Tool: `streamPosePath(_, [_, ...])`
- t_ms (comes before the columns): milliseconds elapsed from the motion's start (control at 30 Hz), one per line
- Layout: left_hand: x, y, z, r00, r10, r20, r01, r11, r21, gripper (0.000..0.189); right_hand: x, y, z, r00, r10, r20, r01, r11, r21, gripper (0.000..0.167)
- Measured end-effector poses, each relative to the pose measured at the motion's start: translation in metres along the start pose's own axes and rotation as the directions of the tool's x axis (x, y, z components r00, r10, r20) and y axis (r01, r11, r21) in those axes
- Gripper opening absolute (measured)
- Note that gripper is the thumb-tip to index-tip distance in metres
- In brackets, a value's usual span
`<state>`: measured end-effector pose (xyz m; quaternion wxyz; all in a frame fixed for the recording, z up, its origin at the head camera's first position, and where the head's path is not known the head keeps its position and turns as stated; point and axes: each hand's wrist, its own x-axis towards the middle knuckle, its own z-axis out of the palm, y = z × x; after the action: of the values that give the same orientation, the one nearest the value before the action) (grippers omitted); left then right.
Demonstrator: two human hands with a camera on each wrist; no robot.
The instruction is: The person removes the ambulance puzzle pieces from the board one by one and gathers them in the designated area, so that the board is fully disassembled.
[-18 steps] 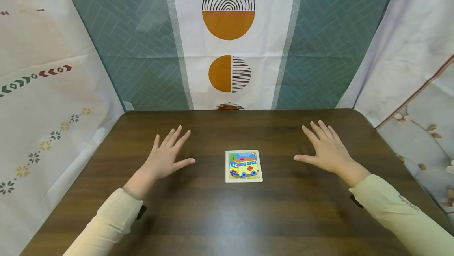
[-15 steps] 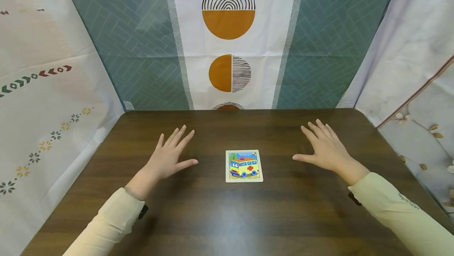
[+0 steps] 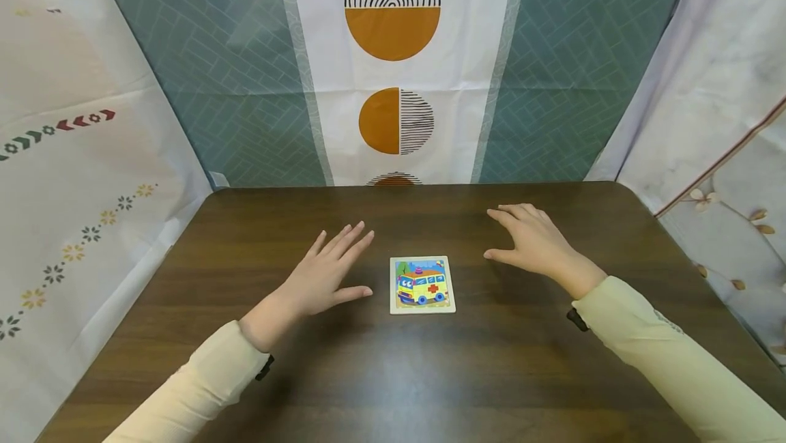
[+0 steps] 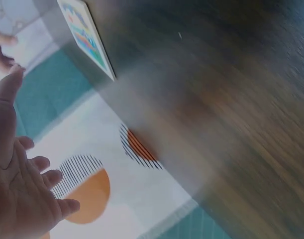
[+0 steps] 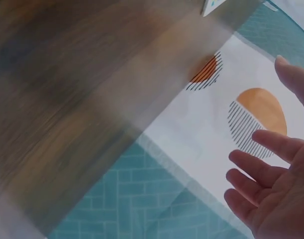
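Observation:
A small square picture puzzle point(image 3: 422, 285) with a cartoon yellow ambulance and a pale frame lies flat on the table, face up. To its left, my left hand point(image 3: 322, 276) hovers with fingers spread and the thumb pointing at the puzzle. On the other side, my right hand point(image 3: 537, 241) is held above the table, palm down, fingers slightly bent and holding nothing. The left wrist view shows the puzzle point(image 4: 87, 37) beyond the thumb of the left hand point(image 4: 22, 184). Only a corner of the puzzle point(image 5: 211, 6) appears in the right wrist view, past the right hand point(image 5: 276, 184).
The dark wooden table point(image 3: 399, 375) has rounded far corners. Behind it hangs a green and white cloth point(image 3: 245, 88) with orange circles. Patterned white cloths hang at the left point(image 3: 74, 190) and right point(image 3: 724, 156) sides.
Both hands have moved inward toward the puzzle, the left going right and the right going left. The right fingers are more bent. The puzzle stays in place; the head view has shifted slightly.

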<state>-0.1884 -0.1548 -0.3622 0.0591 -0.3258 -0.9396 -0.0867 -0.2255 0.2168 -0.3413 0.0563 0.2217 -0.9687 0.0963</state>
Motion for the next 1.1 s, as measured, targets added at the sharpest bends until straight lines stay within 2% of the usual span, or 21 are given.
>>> streamPosePath(233, [0.007, 0.018, 0.009, 0.994, 0.074, 0.077, -0.074, 0.997, -0.013, 0.090, 0.019, -0.013, 0.006, 0.999, -0.032, -0.001, 0.032, 0.999, 0.024, 0.072])
streamPosePath(500, [0.010, 0.031, 0.021, 0.974, 0.148, 0.172, -0.149, 0.989, -0.008, 0.089, 0.037, -0.024, 0.017, 0.997, -0.075, 0.014, 0.074, 0.995, 0.074, 0.065])
streamPosePath(667, [0.012, 0.036, 0.032, 0.955, 0.196, 0.224, -0.200, 0.980, -0.003, 0.087, 0.045, -0.031, 0.026, 0.994, -0.098, 0.045, 0.094, 0.991, 0.098, 0.063])
streamPosePath(800, [0.012, 0.039, 0.040, 0.934, 0.213, 0.289, -0.221, 0.975, -0.003, 0.089, 0.051, -0.039, 0.032, 0.990, -0.125, 0.073, 0.114, 0.984, 0.139, 0.060])
streamPosePath(900, [0.012, 0.042, 0.045, 0.917, 0.208, 0.341, -0.218, 0.976, -0.010, 0.090, 0.056, -0.044, 0.036, 0.984, -0.150, 0.098, 0.132, 0.977, 0.169, 0.058])
streamPosePath(1100, [0.012, 0.046, 0.051, 0.893, 0.185, 0.410, -0.202, 0.979, -0.002, 0.090, 0.065, -0.054, 0.043, 0.973, -0.172, 0.153, 0.139, 0.968, 0.208, 0.055])
